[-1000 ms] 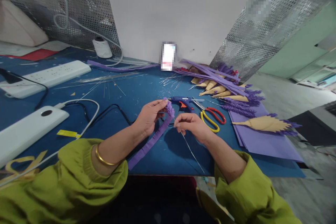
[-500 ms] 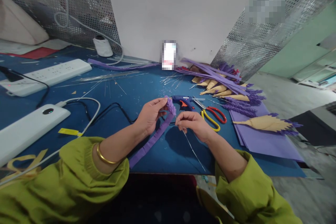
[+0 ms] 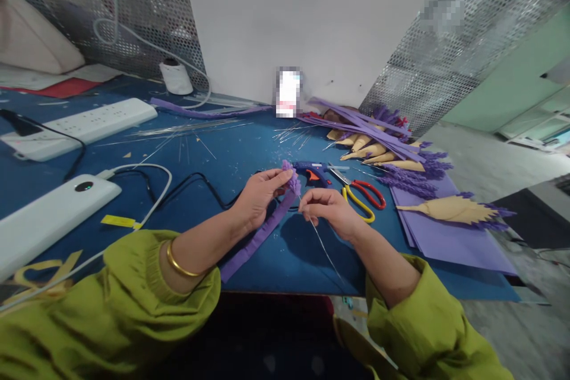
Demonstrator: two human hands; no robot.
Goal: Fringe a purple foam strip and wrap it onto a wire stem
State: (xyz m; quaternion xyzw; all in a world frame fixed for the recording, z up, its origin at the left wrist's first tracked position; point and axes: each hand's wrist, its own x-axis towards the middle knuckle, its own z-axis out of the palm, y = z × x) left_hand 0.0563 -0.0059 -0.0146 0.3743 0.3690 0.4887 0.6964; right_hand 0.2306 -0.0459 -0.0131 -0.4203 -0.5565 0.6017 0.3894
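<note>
holding one fringed purple paper strip (image 3: pixel 260 234) near its rolled top, the left hand (image 3: pixel 258 196) is pinched shut over the bench (image 3: pixel 249 160); the right hand (image 3: pixel 327 209) pinches one thin wire (image 3: pixel 327 255). beyond lie one glue gun (image 3: pixel 312 172), one pair of scissors (image 3: pixel 360 195), two power strips (image 3: pixel 84 124).

This is a small craft workshop. The blue worktable (image 3: pixel 249 154) carries a glue gun (image 3: pixel 312 173), scissors (image 3: pixel 361 193), purple paper sheets (image 3: pixel 449 237), thin wires (image 3: pixel 187 129) and finished paper flowers (image 3: pixel 454 210), with perforated metal panels (image 3: pixel 445 59) behind.
</note>
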